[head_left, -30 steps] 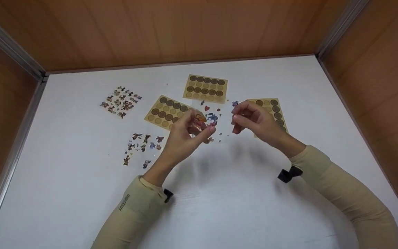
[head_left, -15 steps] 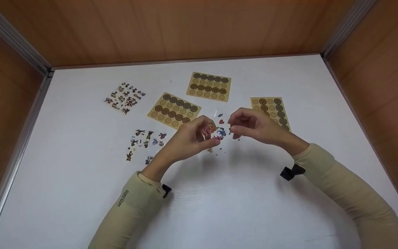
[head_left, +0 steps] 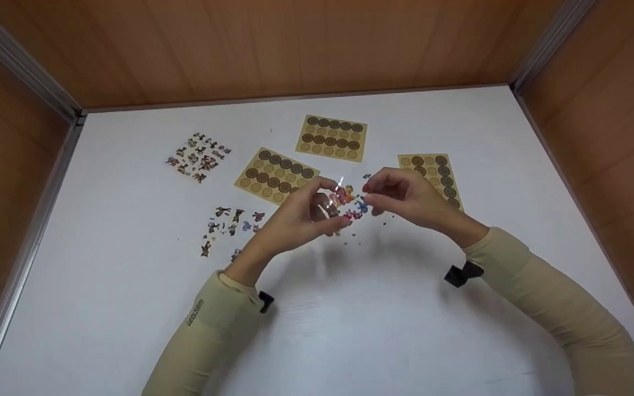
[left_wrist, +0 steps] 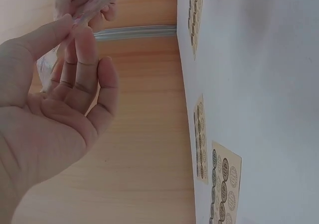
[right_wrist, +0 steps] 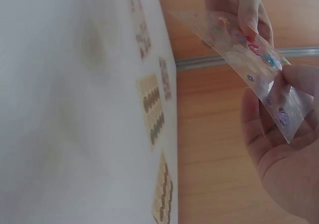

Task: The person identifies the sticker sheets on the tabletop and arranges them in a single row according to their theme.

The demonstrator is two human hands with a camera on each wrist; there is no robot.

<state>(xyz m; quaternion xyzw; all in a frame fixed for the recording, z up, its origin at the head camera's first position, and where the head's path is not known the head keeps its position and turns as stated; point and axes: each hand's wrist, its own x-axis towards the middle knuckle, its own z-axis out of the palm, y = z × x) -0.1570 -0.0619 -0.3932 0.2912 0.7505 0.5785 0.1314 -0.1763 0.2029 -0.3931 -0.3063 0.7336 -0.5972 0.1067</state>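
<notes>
A clear plastic sheet of small colourful stickers (head_left: 348, 193) is held up between my two hands over the table. My left hand (head_left: 298, 223) grips its left part between thumb and fingers. At the sheet's right side my right hand (head_left: 405, 195) pinches it, a red sticker showing by the fingertips. In the right wrist view the transparent sheet (right_wrist: 250, 78) slants down from the left hand (right_wrist: 246, 10) to the right hand (right_wrist: 289, 169), the right thumb lying on its face. The left wrist view shows the left hand (left_wrist: 55, 104) with thumb and index finger meeting at the sheet's edge.
Tan sheets with rows of round brown stickers lie on the white table: one at the back (head_left: 332, 138), one left of centre (head_left: 275, 175), one at right (head_left: 430, 170). Two clear character-sticker sheets lie at left, one farther (head_left: 198, 157), one nearer (head_left: 234, 225). Wooden panels (head_left: 295, 49) enclose the table.
My right hand, apart from the left a second ago, has come in to pinch the sheet's right side. The sheet has shifted and tilted, its red heart now by the right fingertips.
</notes>
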